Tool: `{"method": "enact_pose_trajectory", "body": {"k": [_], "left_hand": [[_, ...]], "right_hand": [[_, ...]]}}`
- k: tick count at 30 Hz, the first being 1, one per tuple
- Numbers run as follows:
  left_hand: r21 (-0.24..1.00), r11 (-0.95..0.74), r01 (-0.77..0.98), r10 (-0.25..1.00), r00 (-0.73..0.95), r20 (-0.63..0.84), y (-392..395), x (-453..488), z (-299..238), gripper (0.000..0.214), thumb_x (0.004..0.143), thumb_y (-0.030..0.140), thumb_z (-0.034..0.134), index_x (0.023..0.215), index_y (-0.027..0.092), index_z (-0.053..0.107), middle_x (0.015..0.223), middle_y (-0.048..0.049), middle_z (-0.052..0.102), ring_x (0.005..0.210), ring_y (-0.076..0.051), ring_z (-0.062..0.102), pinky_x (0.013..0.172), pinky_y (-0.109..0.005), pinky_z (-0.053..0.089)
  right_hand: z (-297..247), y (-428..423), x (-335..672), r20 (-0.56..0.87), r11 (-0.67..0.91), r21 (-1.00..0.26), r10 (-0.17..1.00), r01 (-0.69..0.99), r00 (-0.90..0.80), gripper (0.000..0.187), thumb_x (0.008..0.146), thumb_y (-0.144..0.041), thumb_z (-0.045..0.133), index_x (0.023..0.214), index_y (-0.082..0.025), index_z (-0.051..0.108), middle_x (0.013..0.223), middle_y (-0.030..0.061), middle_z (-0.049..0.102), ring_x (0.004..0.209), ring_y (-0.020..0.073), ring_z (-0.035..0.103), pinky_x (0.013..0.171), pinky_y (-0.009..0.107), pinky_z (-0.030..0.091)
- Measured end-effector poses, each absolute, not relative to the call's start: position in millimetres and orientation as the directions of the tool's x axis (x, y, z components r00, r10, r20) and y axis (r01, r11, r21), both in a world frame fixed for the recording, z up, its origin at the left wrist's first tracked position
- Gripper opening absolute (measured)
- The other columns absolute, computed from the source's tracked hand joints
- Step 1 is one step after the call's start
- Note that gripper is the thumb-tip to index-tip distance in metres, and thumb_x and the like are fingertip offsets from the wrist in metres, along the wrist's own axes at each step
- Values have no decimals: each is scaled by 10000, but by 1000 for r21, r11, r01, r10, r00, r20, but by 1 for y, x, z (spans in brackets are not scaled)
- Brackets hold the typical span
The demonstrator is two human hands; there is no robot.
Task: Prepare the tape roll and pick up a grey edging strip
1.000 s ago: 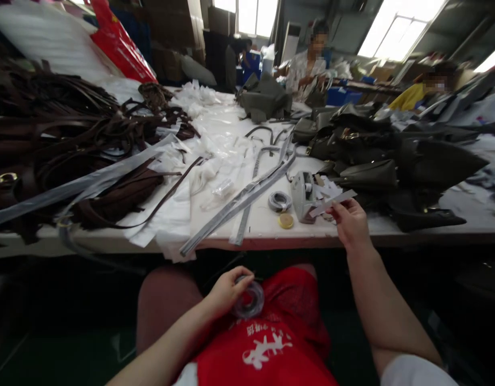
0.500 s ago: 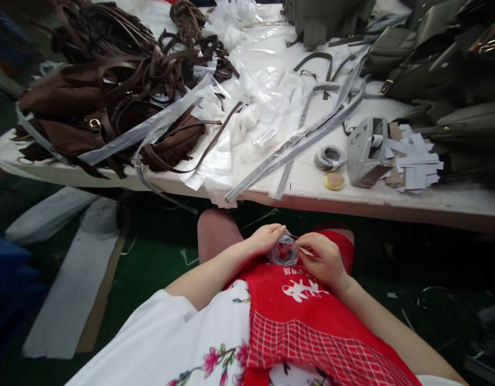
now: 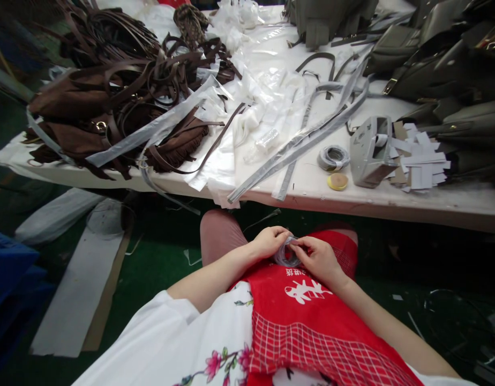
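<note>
Both hands meet over my lap, above a red apron. My left hand is closed around a clear roll of tape, holding it from the left. My right hand pinches the roll's right side with thumb and fingers pressed together. A small white strip seen in it earlier is hidden or too small to make out. On the table above, a grey tape dispenser stands beside a pile of white paper strips.
The white table's front edge runs just above my hands. On it lie brown fringed bags and straps, long grey strips, a grey coil, a yellow disc, and dark green bags. Cardboard lies on the green floor.
My right hand came down from the table with a white strip and joined the left hand on the tape roll. The view tilted downward toward my lap.
</note>
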State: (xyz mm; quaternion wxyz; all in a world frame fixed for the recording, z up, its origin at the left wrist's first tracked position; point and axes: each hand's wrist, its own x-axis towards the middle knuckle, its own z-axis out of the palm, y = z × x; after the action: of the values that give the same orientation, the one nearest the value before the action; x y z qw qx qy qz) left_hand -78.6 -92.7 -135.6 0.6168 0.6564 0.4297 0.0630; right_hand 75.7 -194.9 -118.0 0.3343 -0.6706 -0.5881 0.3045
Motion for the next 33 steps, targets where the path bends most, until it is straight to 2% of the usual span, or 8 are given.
{"method": "enact_pose_trajectory", "body": {"k": [3, 7, 9, 12, 15, 24, 30, 33], "left_hand": [[879, 117, 462, 610, 665, -431, -93, -77, -131, 337, 875, 359, 480, 978, 136, 710, 937, -74, 737, 886, -195, 668, 841, -293, 497], [897, 123, 424, 553, 721, -417, -94, -75, -125, 331, 833, 308, 477, 985, 142, 719, 941, -59, 731, 882, -182, 653, 831, -271, 500], [898, 109, 427, 528, 740, -416, -96, -74, -121, 324, 796, 297, 504, 978, 147, 725, 951, -54, 723, 892, -188, 642, 818, -266, 497], [900, 97, 425, 505, 758, -412, -99, -74, -116, 325, 772, 310, 532, 982, 148, 721, 933, -54, 715, 873, -193, 634, 800, -271, 494], [906, 104, 409, 510, 760, -402, -101, -74, -113, 296, 763, 292, 538, 951, 145, 714, 896, -46, 709, 826, -180, 628, 775, -263, 486], [889, 58, 454, 593, 700, -397, -109, -72, -110, 356, 837, 463, 549, 881, 145, 703, 802, -47, 696, 727, -169, 605, 693, -258, 457], [904, 60, 424, 616, 697, -368, -107, -67, -125, 320, 831, 449, 551, 807, 160, 685, 794, -44, 679, 762, -185, 596, 736, -269, 461], [903, 78, 422, 605, 700, -379, -108, -66, -125, 341, 831, 468, 547, 819, 157, 686, 792, -45, 675, 775, -191, 602, 756, -275, 462]], "right_hand": [[-110, -195, 81, 83, -28, -744, 988, 667, 134, 146, 874, -323, 609, 834, -204, 683, 794, 34, 698, 735, 180, 621, 704, 321, 470], [-114, -194, 85, 191, 12, -713, 965, 701, 178, 153, 866, -329, 621, 786, -205, 661, 721, 14, 662, 727, 185, 596, 964, 436, 399], [-119, -194, 86, 117, -67, -795, 958, 603, 261, 199, 861, -377, 629, 763, -206, 658, 710, 14, 654, 712, 186, 592, 941, 432, 413], [-126, -195, 86, -91, -216, -912, 935, 349, 343, 285, 820, -467, 659, 742, -193, 651, 698, 29, 639, 659, 180, 564, 683, 332, 457], [-129, -197, 88, -230, -292, -944, 916, 154, 329, 332, 769, -506, 701, 751, -180, 644, 675, 18, 615, 622, 158, 530, 588, 286, 420], [-144, -189, 96, -265, -280, -960, 932, 25, 248, 370, 762, -531, 683, 710, -176, 594, 669, -7, 577, 634, 135, 501, 605, 262, 399], [-171, -179, 102, -571, -567, -821, 818, -68, 72, 576, 667, -733, 620, 590, -162, 602, 538, 5, 533, 537, 130, 447, 538, 271, 338], [-177, -181, 95, -602, -593, -789, 798, -158, 12, 538, 626, -690, 666, 606, -158, 591, 521, -22, 486, 498, 99, 386, 507, 252, 279]]}}
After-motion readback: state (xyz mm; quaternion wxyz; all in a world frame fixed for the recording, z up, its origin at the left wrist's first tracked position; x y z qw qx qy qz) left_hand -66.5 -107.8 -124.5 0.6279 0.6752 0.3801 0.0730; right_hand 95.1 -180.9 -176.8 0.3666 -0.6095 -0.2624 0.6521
